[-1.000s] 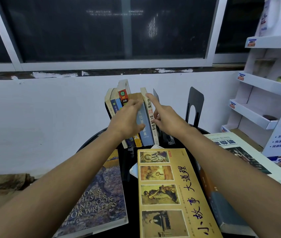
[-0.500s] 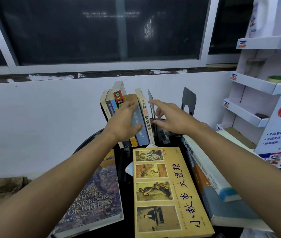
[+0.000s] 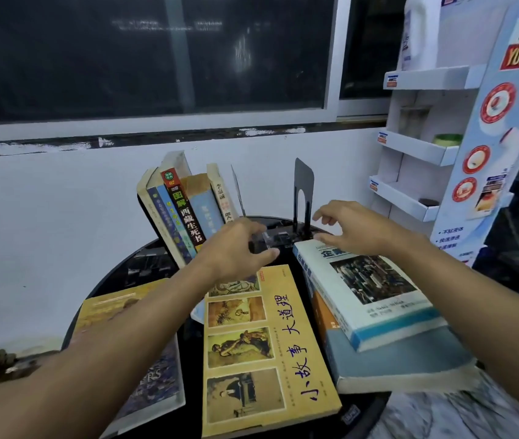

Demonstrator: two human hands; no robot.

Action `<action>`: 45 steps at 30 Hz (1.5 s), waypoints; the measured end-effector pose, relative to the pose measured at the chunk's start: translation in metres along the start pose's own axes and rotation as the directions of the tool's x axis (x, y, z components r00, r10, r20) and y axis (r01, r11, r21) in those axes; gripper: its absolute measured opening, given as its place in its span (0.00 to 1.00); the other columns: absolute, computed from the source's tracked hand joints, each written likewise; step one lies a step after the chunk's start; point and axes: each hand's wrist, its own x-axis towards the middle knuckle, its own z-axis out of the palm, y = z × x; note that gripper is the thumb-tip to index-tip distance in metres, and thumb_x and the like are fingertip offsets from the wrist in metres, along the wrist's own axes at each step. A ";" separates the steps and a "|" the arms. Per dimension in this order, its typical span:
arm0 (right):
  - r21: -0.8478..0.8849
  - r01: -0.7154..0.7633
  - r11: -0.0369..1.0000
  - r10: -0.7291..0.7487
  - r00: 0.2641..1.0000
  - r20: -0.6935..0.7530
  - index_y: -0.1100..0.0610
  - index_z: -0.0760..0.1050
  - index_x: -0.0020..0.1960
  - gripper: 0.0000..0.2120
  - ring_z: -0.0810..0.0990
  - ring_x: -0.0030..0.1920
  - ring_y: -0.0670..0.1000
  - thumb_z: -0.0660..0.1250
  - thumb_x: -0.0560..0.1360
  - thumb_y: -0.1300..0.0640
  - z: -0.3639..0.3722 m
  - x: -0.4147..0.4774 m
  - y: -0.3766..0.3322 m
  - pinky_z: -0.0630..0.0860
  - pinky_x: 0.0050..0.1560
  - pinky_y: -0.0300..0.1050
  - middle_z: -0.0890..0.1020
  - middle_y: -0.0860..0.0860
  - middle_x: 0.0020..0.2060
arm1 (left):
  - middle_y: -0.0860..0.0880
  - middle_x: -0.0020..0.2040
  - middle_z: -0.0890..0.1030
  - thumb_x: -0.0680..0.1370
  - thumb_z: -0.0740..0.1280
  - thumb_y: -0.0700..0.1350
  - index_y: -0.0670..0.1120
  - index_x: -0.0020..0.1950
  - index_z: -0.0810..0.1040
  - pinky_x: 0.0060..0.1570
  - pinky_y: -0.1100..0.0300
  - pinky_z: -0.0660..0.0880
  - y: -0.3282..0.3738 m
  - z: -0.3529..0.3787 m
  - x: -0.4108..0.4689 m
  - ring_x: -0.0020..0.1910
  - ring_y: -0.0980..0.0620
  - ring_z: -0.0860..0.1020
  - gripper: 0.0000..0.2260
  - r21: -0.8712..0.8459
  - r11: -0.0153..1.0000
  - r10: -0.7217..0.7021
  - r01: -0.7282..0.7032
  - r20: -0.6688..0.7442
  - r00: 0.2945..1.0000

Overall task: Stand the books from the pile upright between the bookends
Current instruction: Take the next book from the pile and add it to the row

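Ahead, both wide and empty: left grip [image 3: 236, 248] by leaning books [image 3: 185, 213], right grip [image 3: 359, 229] over white-blue book [image 3: 369, 286] (bookend [image 3: 304, 185] behind); display rack [image 3: 410, 147] rightward.

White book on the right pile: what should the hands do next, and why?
Probably grip the white book: the right hand hovers open over its far edge, the left hand empty nearby, and a gap shows between standing books and black bookend.
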 end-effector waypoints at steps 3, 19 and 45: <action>-0.027 -0.070 0.997 0.072 0.996 0.058 0.48 0.74 0.66 0.22 0.75 0.54 0.47 0.66 0.77 0.37 -0.004 -0.021 0.021 0.76 0.59 0.51 0.77 0.45 0.56 | 0.49 0.70 0.78 0.78 0.67 0.64 0.45 0.72 0.76 0.63 0.55 0.74 0.010 0.013 0.005 0.67 0.49 0.77 0.30 -0.007 1.000 -0.003 0.004 0.078 0.997; -0.009 -0.253 0.967 0.253 0.965 0.073 0.54 0.82 0.54 0.27 0.76 0.47 0.50 0.64 0.75 0.32 -0.008 -0.110 0.077 0.75 0.48 0.47 0.82 0.50 0.50 | 0.52 0.54 0.85 0.64 0.52 0.84 0.56 0.63 0.83 0.60 0.41 0.77 0.034 0.060 0.034 0.58 0.46 0.79 0.44 0.081 0.996 -0.060 0.043 0.222 0.973; 0.292 -0.228 0.929 0.234 0.972 0.015 0.50 0.82 0.44 0.17 0.82 0.40 0.43 0.70 0.72 0.36 0.001 -0.138 0.081 0.77 0.38 0.37 0.84 0.43 0.39 | 0.53 0.43 0.83 0.78 0.61 0.68 0.60 0.50 0.79 0.39 0.63 0.70 0.039 0.079 0.077 0.44 0.57 0.79 0.15 -0.049 0.999 0.033 -0.017 0.351 0.936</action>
